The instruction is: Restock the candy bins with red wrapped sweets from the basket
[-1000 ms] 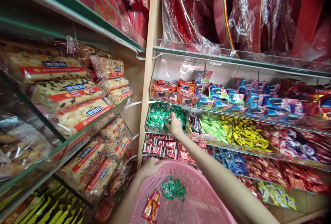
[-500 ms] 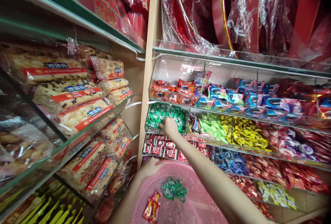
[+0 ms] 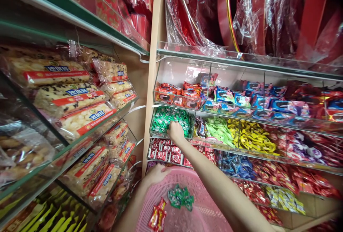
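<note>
My left hand (image 3: 158, 174) grips the far left rim of a pink plastic basket (image 3: 184, 175), thumb side along the edge. In the basket lie a small heap of green-wrapped candies (image 3: 180, 197) and a few red-and-yellow wrapped candies (image 3: 158, 215). My right hand (image 3: 176, 132) reaches over the basket to a clear bin full of green-wrapped candies (image 3: 163, 117). Its fingers are curled at the front part of that bin, just above the candies; what they hold, if anything, is hidden.
Bars in dark wrappers (image 3: 199, 126), light green candies (image 3: 218, 130) and yellow candies (image 3: 248, 137) fill neighbouring bins. Glass shelves with puffed-rice bars (image 3: 85, 116) stand close on the left. A glass ledge (image 3: 195, 48) runs above, with plastic-wrapped red items over it.
The fingers of my right hand have drawn in closer, and the hand has shifted very slightly right in the green candy bin. My left hand and the basket stay practically the same.
</note>
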`<state>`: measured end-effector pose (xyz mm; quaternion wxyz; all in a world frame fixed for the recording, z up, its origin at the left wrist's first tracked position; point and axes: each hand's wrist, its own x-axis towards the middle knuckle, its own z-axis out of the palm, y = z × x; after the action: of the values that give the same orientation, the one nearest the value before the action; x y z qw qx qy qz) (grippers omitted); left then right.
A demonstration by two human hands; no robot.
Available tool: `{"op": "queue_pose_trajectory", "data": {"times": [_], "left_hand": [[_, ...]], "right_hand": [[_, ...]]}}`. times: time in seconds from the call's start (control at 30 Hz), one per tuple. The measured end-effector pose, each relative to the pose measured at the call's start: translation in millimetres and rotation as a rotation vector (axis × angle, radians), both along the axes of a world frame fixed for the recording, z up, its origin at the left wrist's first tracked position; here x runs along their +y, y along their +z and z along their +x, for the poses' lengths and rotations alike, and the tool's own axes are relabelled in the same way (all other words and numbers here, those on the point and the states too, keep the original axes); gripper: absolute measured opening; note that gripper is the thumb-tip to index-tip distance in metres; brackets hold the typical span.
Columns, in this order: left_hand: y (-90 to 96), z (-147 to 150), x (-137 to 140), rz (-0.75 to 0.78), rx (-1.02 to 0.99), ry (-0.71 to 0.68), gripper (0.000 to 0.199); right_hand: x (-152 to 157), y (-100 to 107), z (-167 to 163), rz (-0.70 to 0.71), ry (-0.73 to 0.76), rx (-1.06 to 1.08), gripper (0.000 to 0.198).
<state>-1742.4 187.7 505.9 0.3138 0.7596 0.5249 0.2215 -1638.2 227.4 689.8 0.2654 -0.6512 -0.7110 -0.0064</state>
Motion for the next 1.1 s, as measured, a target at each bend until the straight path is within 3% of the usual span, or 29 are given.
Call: {"op": "queue_pose_trajectory", "data": {"times": [0.27,0.53,0.63,0.77,0.87,0.97,1.1], "left_hand": [[2.8,2,-5,0.0,0.018,0.004,0.053],[10.4,5,-6,0.004,0.03,-0.003,0.052],[7.1,4,-4,0.003,0.006,-0.022,0.053],[5.7,2,-3,-0.006,-0.019,-0.022,0.055],[10.2,1,-6,-0.041,-0.016,-0.024,0.054],[12.3,3,-7,-0.076,-0.063,-0.044,0.056],[5.8,4,-7,-0.053,-0.086,-0.068,0.057]], "right_hand": [[15,-6,32,0.074,0.12,0.415,0.005],[21,-7,53,-0.003,0.164,0.984,0.017],[10,-1,54,-0.012,0.22,1.101,0.02],[-30,-4,62,-0.067,0.362,1.142,0.021],[-67,-31,75,-0.162,0.516,0.983,0.015],[-93,-79,89,-0.273,0.641,0.726,0.006],[-105,-140,104,-0.29,0.538,0.323,0.008]]}}
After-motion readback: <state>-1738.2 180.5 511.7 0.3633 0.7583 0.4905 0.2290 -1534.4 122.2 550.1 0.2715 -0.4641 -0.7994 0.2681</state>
